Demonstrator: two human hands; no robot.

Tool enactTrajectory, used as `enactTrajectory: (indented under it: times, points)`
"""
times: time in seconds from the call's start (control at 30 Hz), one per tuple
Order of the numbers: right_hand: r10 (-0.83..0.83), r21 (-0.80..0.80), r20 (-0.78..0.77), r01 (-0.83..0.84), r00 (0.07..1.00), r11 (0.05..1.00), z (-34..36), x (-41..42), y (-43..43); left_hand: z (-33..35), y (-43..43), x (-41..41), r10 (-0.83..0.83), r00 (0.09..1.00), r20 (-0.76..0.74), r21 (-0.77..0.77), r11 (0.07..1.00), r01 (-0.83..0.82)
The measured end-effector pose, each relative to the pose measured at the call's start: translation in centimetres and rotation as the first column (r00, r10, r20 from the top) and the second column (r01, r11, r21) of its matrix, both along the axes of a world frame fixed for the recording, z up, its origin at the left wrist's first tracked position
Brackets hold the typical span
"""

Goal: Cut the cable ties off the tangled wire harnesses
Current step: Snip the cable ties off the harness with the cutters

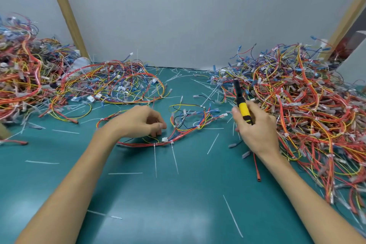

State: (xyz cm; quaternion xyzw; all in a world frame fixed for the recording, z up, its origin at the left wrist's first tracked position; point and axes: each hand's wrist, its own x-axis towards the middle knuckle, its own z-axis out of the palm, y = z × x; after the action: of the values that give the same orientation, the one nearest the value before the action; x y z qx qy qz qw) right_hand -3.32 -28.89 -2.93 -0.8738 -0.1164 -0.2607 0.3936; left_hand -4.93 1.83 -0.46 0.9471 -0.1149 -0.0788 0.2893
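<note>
You have two hands in view, one cutter, one loose wire harness and three heaps of tangled wires. Your right hand (255,128) grips the cutter (242,106) by its yellow and black handle, dark tip pointing up and away from you. Your left hand (141,123) has its fingers curled, thumb and fingertips drawn together. You cannot tell whether they pinch a wire or nothing.

The surface (178,204) is a teal mat, strewn with thin white offcuts (232,216) of cut ties. Behind it stand grey wall panels (188,16) and two slanted wooden posts, one far left (65,12) and one far right (349,16).

The wire harness (188,123) lies between your hands, curving from under your left hand toward the right one, apart from the heaps. Two cable ties sit on its near run just below your left fingertips, the left tie (155,145) and the right tie (172,142), each with a long tail trailing toward you. One heap (19,77) fills the far left, a second heap (112,85) lies beyond your left hand, and the largest heap (309,109) runs along the right, just beside your right hand.
</note>
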Motion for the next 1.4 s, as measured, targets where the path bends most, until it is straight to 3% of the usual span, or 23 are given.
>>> enactTrajectory:
  times: [0.13,0.27,0.47,0.73,0.83,0.93,1.27,1.4]
  points:
    - [0.211,0.25,-0.162,-0.166,0.964,0.954,0.4,-0.5,0.5,-0.9,-1.1,0.2,0.058,0.998,-0.005,-0.111,0.992,-0.058]
    - [0.43,0.48,-0.33,-0.243,0.84,0.843,0.6,-0.8,1.2,-1.9,-2.9,0.3,0.148,0.988,-0.038,-0.282,0.947,-0.153]
    - [0.646,0.664,-0.448,-0.254,0.617,0.703,0.7,-1.9,2.7,-2.5,-6.0,-0.4,0.103,0.975,-0.194,-0.65,0.732,-0.207]
    - [0.725,0.745,-0.431,-0.241,0.538,0.622,0.6,-2.5,3.6,-3.8,-9.6,-1.1,0.241,0.925,0.295,-0.424,0.9,-0.099]
    - [0.714,0.74,-0.484,-0.199,0.505,0.642,0.5,-2.4,3.5,-3.9,-9.8,-1.2,0.235,0.918,0.319,-0.472,0.88,-0.061]
    - [0.69,0.713,-0.523,-0.187,0.5,0.676,0.7,-2.3,3.4,-3.8,-9.4,-1.1,0.282,0.931,0.231,-0.596,0.797,-0.093]
    - [0.562,0.619,-0.568,-0.137,0.602,0.773,0.9,-2.5,3.9,-3.5,-9.6,-0.8,0.349,0.931,-0.107,-0.901,0.361,-0.239]
    - [0.491,0.562,-0.622,-0.088,0.61,0.822,0.7,-2.4,4.3,-3.9,-9.6,-0.6,0.353,0.929,-0.115,-0.9,0.358,-0.248]
